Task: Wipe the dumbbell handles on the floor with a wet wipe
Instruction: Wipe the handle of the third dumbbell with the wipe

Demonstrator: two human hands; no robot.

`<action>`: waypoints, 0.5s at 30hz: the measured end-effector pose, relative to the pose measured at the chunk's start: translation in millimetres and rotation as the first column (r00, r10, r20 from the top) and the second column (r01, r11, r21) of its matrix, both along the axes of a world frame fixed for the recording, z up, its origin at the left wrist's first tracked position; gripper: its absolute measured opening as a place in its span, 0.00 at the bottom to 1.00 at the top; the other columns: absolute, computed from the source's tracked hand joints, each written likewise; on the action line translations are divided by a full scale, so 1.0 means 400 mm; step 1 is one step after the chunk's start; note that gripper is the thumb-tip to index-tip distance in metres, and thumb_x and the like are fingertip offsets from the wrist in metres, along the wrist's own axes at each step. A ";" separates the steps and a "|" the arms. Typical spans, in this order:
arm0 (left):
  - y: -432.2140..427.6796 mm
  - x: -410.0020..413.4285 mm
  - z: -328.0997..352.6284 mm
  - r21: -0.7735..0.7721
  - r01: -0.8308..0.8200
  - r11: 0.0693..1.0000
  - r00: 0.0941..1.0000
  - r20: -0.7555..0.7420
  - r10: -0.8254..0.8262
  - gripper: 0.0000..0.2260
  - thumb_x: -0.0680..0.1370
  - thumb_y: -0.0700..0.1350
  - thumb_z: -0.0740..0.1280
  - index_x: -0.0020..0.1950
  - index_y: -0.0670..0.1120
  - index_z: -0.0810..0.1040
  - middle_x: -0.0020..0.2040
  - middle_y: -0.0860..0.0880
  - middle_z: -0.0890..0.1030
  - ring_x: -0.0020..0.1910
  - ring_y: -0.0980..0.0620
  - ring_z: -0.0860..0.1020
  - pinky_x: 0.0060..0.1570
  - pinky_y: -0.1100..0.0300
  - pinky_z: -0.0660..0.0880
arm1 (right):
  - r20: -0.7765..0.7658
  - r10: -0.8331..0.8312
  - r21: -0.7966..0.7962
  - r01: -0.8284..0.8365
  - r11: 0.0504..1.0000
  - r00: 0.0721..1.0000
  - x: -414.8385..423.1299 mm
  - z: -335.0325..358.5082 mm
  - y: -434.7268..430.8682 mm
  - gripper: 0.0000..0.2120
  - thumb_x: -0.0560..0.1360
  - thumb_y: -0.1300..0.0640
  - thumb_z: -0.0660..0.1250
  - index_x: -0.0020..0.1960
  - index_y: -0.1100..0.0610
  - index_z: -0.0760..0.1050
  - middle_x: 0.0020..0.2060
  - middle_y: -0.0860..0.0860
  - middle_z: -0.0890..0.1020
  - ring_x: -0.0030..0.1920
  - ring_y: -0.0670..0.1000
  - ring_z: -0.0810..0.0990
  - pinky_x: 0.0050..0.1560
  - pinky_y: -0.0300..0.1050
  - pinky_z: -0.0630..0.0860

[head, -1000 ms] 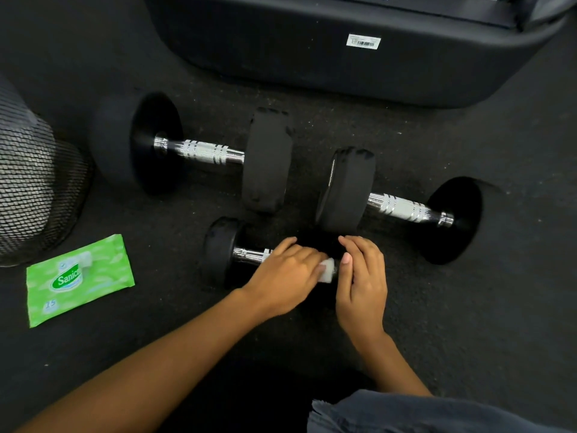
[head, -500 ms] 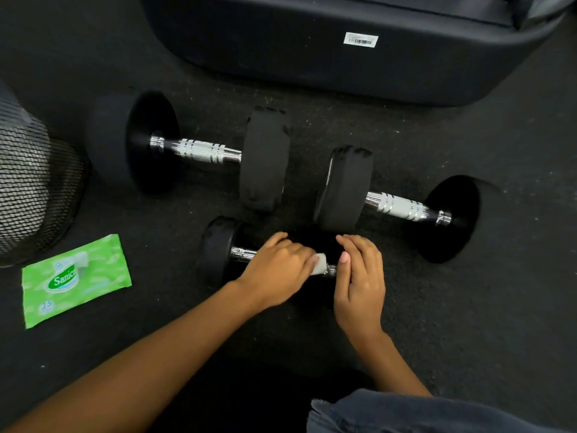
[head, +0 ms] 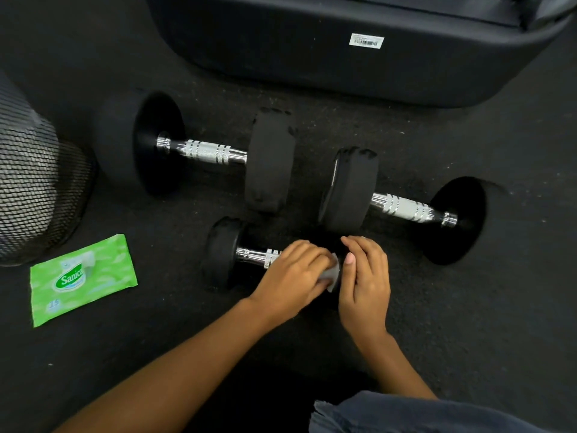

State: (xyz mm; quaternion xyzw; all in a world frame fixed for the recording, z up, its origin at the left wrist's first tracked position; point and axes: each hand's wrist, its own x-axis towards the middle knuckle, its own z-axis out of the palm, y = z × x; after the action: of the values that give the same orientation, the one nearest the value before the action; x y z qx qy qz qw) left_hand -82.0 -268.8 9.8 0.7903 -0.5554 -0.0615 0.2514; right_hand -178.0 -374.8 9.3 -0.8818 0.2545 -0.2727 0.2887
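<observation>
A small black dumbbell lies nearest me on the floor, the left part of its chrome handle showing. My left hand grips a white wet wipe wrapped against the right part of that handle. My right hand rests with fairly straight fingers over the dumbbell's right head, which is hidden beneath it. Two larger dumbbells lie beyond, one with its handle at the left and one with its handle at the right.
A green wet-wipe pack lies on the dark floor at the left, next to a black mesh bin. A big black machine base fills the far side. My denim-clad knee is at the bottom right.
My left hand slid the wipe leftward along the small handle, then back to the right, so more chrome shows now. My right hand stayed on the dumbbell's right end.
</observation>
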 end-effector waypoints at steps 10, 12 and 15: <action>0.056 0.030 -0.009 -0.149 0.027 0.988 0.992 0.128 -0.008 0.07 0.73 0.43 0.63 0.45 0.42 0.79 0.50 0.46 0.80 0.51 0.51 0.74 0.63 0.57 0.63 | -0.007 0.005 -0.005 -0.005 1.000 1.000 -0.001 0.002 0.000 0.17 0.79 0.57 0.52 0.60 0.62 0.75 0.56 0.54 0.78 0.61 0.51 0.72 0.62 0.49 0.69; 0.053 0.026 -0.007 -0.140 0.014 0.990 0.990 0.141 0.006 0.07 0.73 0.42 0.62 0.45 0.42 0.79 0.50 0.46 0.80 0.51 0.51 0.74 0.63 0.58 0.63 | -0.008 0.003 -0.005 -0.003 1.000 1.000 0.000 0.000 -0.001 0.17 0.79 0.57 0.52 0.60 0.62 0.75 0.56 0.54 0.78 0.60 0.51 0.72 0.62 0.48 0.69; 0.011 0.003 0.002 -0.116 0.016 0.993 0.991 0.136 0.000 0.07 0.73 0.41 0.61 0.45 0.41 0.79 0.48 0.46 0.80 0.48 0.48 0.76 0.61 0.56 0.66 | -0.013 0.001 -0.001 -0.001 1.000 1.000 0.000 0.000 -0.002 0.18 0.80 0.56 0.51 0.60 0.62 0.75 0.56 0.54 0.78 0.60 0.52 0.73 0.62 0.48 0.68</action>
State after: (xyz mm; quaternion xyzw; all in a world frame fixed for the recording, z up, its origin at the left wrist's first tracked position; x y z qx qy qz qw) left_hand -80.8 -264.5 10.4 0.7744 -0.5770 0.0239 0.2585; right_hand -177.8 -375.5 9.5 -0.8839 0.2557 -0.2668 0.2868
